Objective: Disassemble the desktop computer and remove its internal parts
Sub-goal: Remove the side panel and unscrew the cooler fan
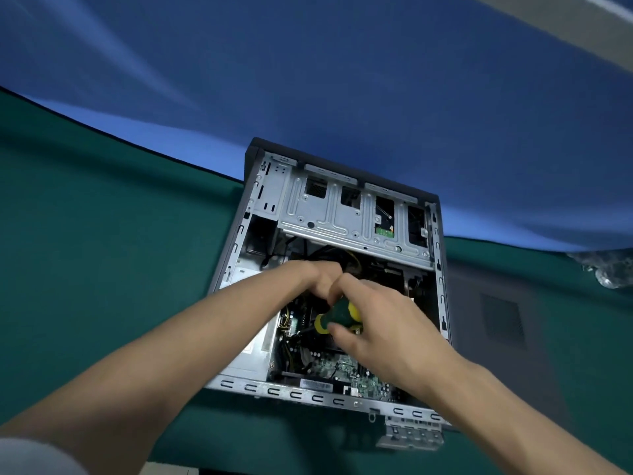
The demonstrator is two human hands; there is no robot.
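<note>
Computer case [239, 234] lies on its side with the cover off, on a green-covered worktop [102, 252], near the middle of its far edge where a blue backdrop begins. A grey side panel [496, 320] lies flat on the worktop just to the right of the case. A metal bracket [411, 435] sits at the near right corner of the case.

Right hand [383, 323] grips a screwdriver [339, 317] by its green-and-yellow handle, fingers curled round it; the shaft points down and left into the case, towards the board [342, 366]. The tip is hidden, so the screw it addresses cannot be identified. Left hand [318, 279] reaches inside beside the right hand, just below the drive cage [342, 214]. Its fingers are curled, but what they hold, if anything, cannot be told.

Hazards from this position:

- Tip slip. The shaft enters at a slant. A slanted tip probably cams out of the screw head and can gouge the board or strike the left fingers close by.
- Dropped screw. A freed screw can fall among the cables [287, 334] and board parts, out of sight.
- Snagged wiring. Both forearms cross the case rim [308, 394]; a sudden withdrawal can catch cables or scrape skin on the sheet-metal edge.
- Obscured work. The hands cover the fastener, so alignment is likely judged by feel.
</note>
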